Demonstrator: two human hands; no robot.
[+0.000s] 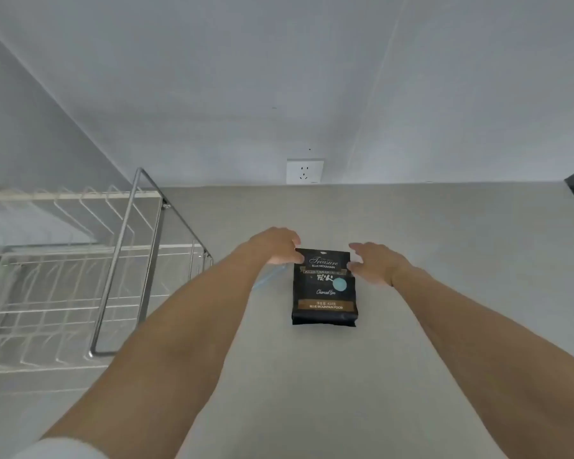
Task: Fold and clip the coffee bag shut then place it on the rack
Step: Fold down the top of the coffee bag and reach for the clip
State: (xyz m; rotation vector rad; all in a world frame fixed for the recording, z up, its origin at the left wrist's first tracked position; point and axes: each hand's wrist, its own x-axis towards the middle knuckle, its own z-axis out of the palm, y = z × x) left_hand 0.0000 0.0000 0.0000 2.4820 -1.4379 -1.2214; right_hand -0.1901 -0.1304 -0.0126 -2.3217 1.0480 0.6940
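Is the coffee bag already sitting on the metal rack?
No, the coffee bag lies flat on the counter, well to the right of the rack.

Single head-worn wide-angle view, looking forward and down along both outstretched forearms onto a counter (411, 326); wall (279, 77) ahead, wire rack (80, 276) at left edge. Near range; lines bow toward the edges.

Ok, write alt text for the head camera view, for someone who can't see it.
Two bare hands reach to the top corners of a black coffee bag lying flat on a grey counter: the left hand touches its top-left corner, the right hand is open beside the top-right. A wire rack stands to the left, and a pale blue clip shows partly under the left wrist.
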